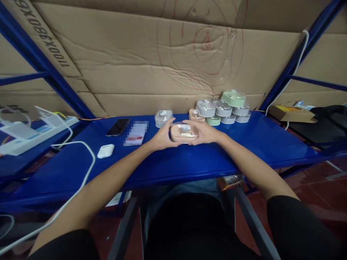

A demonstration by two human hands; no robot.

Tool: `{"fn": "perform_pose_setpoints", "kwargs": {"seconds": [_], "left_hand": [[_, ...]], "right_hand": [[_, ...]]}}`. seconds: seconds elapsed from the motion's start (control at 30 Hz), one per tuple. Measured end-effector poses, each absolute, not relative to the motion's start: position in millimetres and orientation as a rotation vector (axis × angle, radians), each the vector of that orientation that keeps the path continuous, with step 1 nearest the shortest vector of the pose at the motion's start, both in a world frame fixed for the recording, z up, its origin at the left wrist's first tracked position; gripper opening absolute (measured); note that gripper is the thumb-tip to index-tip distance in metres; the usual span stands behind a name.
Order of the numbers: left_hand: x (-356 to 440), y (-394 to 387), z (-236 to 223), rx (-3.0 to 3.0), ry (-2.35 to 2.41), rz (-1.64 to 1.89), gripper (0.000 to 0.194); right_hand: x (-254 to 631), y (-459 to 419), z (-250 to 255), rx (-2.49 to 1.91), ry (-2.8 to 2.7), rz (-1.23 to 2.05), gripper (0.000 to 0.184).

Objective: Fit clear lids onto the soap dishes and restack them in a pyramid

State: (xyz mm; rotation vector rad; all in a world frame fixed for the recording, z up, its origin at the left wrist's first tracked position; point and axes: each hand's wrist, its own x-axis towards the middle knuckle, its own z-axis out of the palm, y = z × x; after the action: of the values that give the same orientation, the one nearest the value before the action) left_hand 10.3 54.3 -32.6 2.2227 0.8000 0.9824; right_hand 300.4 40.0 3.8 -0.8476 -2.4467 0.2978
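Between my two hands is a pink plastic box (184, 135) with a clear lid, a round label and a pale oblong piece on its front. My left hand (163, 137) grips its left side, and my right hand (207, 133) grips its right side. The box is level, at the middle of the blue table; whether it rests on the surface I cannot tell. Just behind my left hand sits a grey box (163, 117) of the same shape. A stack of similar boxes in grey, green and pink, with a green box (233, 98) on top, stands behind my right hand.
On the blue table (173, 162), a dark phone (118, 127), a phone with a lit, blurred screen (137, 133) and a white earbud case (105, 151) lie to the left. A white cable (90, 169) crosses my left forearm. Cardboard (130, 54) walls the back; a power strip (40, 135) sits far left.
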Motion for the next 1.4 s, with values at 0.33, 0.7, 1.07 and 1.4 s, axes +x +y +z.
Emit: {"fn": "perform_pose_setpoints", "kwargs": {"seconds": [0.33, 0.7, 1.07, 1.4], "left_hand": [[1.5, 57.7, -17.9, 2.413, 1.066, 1.383, 0.086], [-3.8, 72.4, -11.3, 2.664, 1.646, 0.667, 0.080], [0.0, 57.4, -3.0, 2.711, 1.652, 0.663, 0.067], [15.7, 33.6, -3.7, 2.517, 1.780, 0.822, 0.081]], "right_hand": [[332.7, 55.3, 46.1, -1.179, -1.843, -0.302, 0.089], [345.7, 101.7, 66.4, -1.841, -1.522, -0.618, 0.066], [343.1, 114.1, 51.3, -1.845, -1.495, -0.741, 0.058], [315.4, 67.5, 37.8, -1.523, -1.765, -0.692, 0.055]]}}
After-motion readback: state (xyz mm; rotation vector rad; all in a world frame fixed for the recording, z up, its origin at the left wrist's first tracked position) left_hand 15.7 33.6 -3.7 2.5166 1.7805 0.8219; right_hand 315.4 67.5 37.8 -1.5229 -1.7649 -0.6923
